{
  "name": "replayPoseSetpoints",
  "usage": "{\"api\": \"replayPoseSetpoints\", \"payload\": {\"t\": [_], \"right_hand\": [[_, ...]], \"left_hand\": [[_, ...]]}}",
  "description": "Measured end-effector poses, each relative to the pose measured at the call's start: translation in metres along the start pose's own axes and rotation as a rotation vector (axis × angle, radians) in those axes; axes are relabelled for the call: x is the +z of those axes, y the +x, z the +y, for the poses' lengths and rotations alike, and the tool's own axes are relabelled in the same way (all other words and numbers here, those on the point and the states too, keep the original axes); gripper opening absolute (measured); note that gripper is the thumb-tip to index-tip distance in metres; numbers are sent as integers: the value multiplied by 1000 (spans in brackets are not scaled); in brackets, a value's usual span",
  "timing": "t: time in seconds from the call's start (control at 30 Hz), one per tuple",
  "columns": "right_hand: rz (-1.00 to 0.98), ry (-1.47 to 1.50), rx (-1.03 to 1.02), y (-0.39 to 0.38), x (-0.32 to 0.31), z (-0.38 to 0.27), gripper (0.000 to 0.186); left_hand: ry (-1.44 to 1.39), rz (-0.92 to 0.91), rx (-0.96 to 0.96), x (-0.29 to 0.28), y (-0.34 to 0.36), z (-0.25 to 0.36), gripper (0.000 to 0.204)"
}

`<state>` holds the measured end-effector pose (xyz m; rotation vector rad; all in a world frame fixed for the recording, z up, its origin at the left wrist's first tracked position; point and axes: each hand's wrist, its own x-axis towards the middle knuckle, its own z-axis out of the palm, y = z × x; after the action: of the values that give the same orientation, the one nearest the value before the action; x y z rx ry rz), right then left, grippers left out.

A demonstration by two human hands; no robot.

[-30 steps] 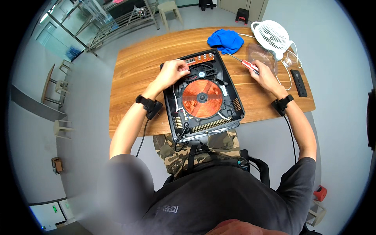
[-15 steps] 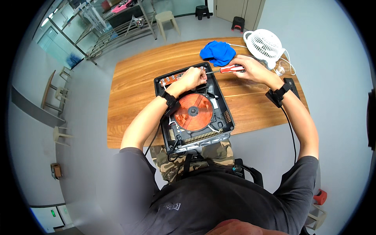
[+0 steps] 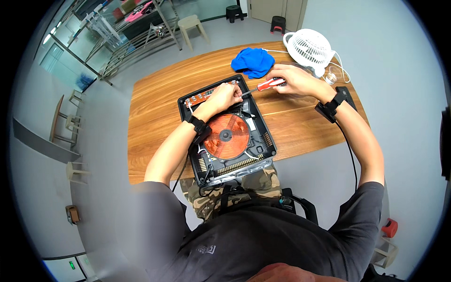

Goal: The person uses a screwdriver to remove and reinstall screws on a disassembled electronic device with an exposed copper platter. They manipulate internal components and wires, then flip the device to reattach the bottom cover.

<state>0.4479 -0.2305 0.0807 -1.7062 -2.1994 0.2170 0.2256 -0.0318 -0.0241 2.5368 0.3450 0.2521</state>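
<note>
An opened induction cooker [image 3: 261,136] with a black housing lies at the table's near edge, its round copper coil [image 3: 221,144] exposed. Across its far end runs an orange circuit board [image 3: 196,99]. In my right hand [image 3: 300,81] is a screwdriver [image 3: 271,84] with a red and white handle, its shaft pointing left. My left hand [image 3: 224,98] is over the far part of the housing, fingertips pinched together at the screwdriver's tip. Whatever those fingers hold is too small to make out, and the hand hides part of the board.
Beyond the cooker lies a crumpled blue cloth [image 3: 253,62]. A white fan [image 3: 308,48] with a cable stands at the table's far right, near a small clear round container [image 3: 331,77] and a black object [image 3: 346,96]. The wooden table [image 3: 155,122] ends close to my lap.
The screwdriver tip has moved slightly down to my left fingertips, and its shaft is more tilted. The whole view has shifted a little.
</note>
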Motion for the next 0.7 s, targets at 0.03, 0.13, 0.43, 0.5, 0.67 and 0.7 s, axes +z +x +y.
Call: {"api": "replayPoseSetpoints", "payload": {"t": [0.03, 0.13, 0.43, 0.5, 0.67, 0.7], "right_hand": [[-8, -2, 0, 0, 0, 0, 30], [-14, 17, 6, 0, 2, 0, 31], [-62, 36, -27, 1, -4, 4, 31], [-65, 31, -26, 3, -2, 7, 33], [-70, 21, -21, 0, -8, 3, 31], [-65, 18, -30, 0, -8, 3, 31]], "left_hand": [[8, -4, 1, -1, -2, 2, 21], [-9, 9, 21, 1, -2, -2, 20], [34, -23, 82, -2, 0, 6, 20], [34, -43, 86, -3, 0, 4, 19], [-19, -82, 23, -8, 3, 12, 17], [-34, -78, 35, -7, 4, 11, 17]]}}
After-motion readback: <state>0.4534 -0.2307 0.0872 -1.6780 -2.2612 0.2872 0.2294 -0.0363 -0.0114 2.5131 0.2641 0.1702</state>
